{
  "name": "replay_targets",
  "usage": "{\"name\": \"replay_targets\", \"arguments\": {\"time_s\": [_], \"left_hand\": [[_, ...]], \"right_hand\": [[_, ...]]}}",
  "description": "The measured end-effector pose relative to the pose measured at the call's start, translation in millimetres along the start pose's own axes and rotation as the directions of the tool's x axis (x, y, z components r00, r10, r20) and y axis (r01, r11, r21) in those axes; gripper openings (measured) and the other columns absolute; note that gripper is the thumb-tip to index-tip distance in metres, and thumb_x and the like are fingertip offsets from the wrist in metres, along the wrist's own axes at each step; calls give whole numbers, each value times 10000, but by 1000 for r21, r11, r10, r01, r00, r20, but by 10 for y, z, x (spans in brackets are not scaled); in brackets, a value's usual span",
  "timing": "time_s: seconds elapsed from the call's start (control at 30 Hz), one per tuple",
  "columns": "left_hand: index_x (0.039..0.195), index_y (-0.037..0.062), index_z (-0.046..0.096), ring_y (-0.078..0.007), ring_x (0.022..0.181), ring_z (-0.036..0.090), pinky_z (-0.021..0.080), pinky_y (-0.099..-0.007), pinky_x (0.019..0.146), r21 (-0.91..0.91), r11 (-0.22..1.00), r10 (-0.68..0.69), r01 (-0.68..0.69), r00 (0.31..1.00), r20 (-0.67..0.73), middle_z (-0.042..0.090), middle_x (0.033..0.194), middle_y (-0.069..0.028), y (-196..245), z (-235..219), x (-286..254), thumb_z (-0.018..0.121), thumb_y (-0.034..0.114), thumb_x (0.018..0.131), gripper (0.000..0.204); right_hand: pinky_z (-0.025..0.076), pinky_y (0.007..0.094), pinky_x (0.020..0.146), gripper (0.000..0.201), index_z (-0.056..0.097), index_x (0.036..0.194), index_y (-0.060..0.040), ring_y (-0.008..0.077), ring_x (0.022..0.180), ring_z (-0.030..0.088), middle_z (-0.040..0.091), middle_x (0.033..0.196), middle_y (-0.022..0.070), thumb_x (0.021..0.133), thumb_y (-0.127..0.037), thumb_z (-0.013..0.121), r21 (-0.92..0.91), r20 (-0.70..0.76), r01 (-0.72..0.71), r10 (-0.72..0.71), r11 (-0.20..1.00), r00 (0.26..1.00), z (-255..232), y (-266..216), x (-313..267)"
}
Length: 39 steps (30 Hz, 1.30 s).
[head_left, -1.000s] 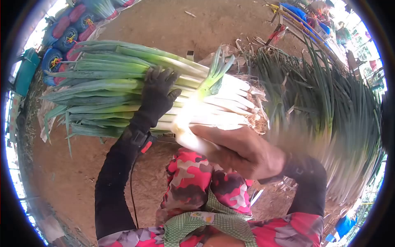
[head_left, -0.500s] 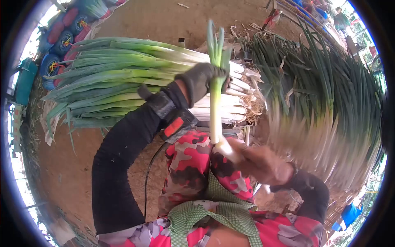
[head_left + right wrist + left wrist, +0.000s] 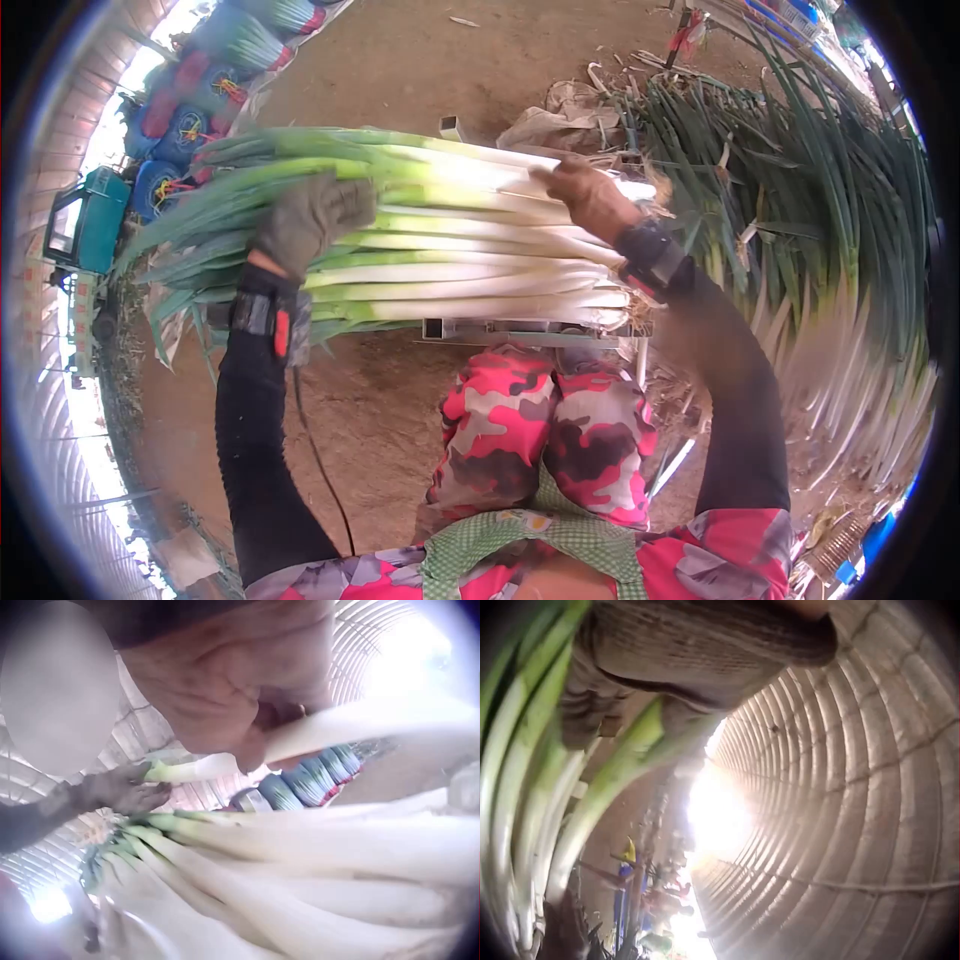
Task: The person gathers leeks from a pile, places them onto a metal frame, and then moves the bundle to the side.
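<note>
A pile of leeks (image 3: 480,250) lies crosswise before me, green tops to the left and white root ends to the right. My gloved left hand (image 3: 315,222) grips a leek by its green part. In the left wrist view this leek (image 3: 600,799) runs from the glove (image 3: 682,652) down to my other hand. My bare right hand (image 3: 590,200) pinches its white shaft near the root end. The right wrist view shows the shaft (image 3: 315,735) between thumb and fingers, above the piled stalks (image 3: 315,847).
A metal frame (image 3: 530,335) holds up the pile, just beyond my knees (image 3: 500,430). To the right stands a large heap of long leeks (image 3: 830,230). Tied blue and pink bundles (image 3: 185,135) and a teal object (image 3: 100,220) are at the left. Crumpled sacking (image 3: 565,120) lies behind.
The held leek was upright over my lap half a second ago and now lies along the pile's top. My left hand has moved left, the right hand up and away from my lap.
</note>
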<state>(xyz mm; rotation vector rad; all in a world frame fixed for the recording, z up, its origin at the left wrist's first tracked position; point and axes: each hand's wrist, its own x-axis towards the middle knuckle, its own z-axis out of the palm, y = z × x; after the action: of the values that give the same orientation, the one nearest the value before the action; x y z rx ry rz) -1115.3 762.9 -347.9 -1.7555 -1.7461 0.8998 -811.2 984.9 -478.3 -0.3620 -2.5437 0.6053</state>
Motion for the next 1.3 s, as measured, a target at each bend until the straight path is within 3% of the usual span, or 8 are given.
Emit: {"name": "replay_targets", "arguments": {"time_s": [0.1,0.2,0.4,0.77,1.07,1.17,1.2,1.3], "left_hand": [[1188,15,561,-267,884,630,525,-357,754,-852,437,-247,288,949,194,619,1024,-152,-139,-205,-59,532,254,931,353],[1161,33,591,-213,730,664,540,-313,626,-701,-644,-166,306,838,519,667,861,-108,-150,-347,-132,610,314,893,388],[1069,110,651,-228,1009,614,442,-422,889,-471,882,-239,-2,859,-452,653,1042,-58,422,236,643,597,389,898,331],[1029,113,673,-291,1003,574,439,-419,930,-403,913,-222,57,900,-376,635,1032,-108,467,288,570,632,314,867,261],[1322,154,530,-278,1237,474,349,-409,1041,-347,933,-158,95,975,-158,513,1340,-100,284,424,435,493,279,964,382],[1397,162,454,-263,1295,428,297,-420,1086,-369,924,-144,97,984,-101,481,1386,-91,284,377,362,467,219,969,432],[1398,162,453,-259,1300,426,294,-423,1090,-361,930,-122,70,985,-124,478,1390,-87,267,386,353,470,209,966,435],[1393,147,458,-247,1318,414,282,-432,1103,-313,947,-125,72,980,-152,472,1400,-69,324,441,390,498,169,947,449]], "right_hand": [[473,417,783,373,588,1181,-128,332,888,569,573,901,147,831,-25,512,4,27,-19,19,1000,999,124,129,-7],[467,417,750,355,585,1175,-100,343,852,562,567,884,148,835,-43,502,65,15,0,-1,998,1000,131,179,-83],[410,453,858,415,509,1265,-31,328,972,531,555,1014,151,863,-118,558,-117,22,-69,72,991,997,-53,-40,-307],[377,510,846,409,585,1145,-41,290,1016,490,531,1095,167,778,-221,584,-455,-27,-82,78,887,997,215,48,-656],[490,393,886,401,571,1175,-41,330,1025,553,560,1116,165,777,0,589,187,-499,-188,258,964,828,-520,138,-1115],[517,379,820,360,624,1129,-53,324,969,590,609,1042,164,779,16,577,802,-387,-153,698,577,602,-342,927,-2005],[515,389,785,251,658,1037,-39,304,949,604,627,1009,155,809,-70,557,323,-301,-731,797,602,523,-509,950,-2300],[509,410,754,206,672,966,-25,362,847,653,668,913,210,832,-146,573,-44,-460,-853,747,520,479,-246,1464,-3200]]}}
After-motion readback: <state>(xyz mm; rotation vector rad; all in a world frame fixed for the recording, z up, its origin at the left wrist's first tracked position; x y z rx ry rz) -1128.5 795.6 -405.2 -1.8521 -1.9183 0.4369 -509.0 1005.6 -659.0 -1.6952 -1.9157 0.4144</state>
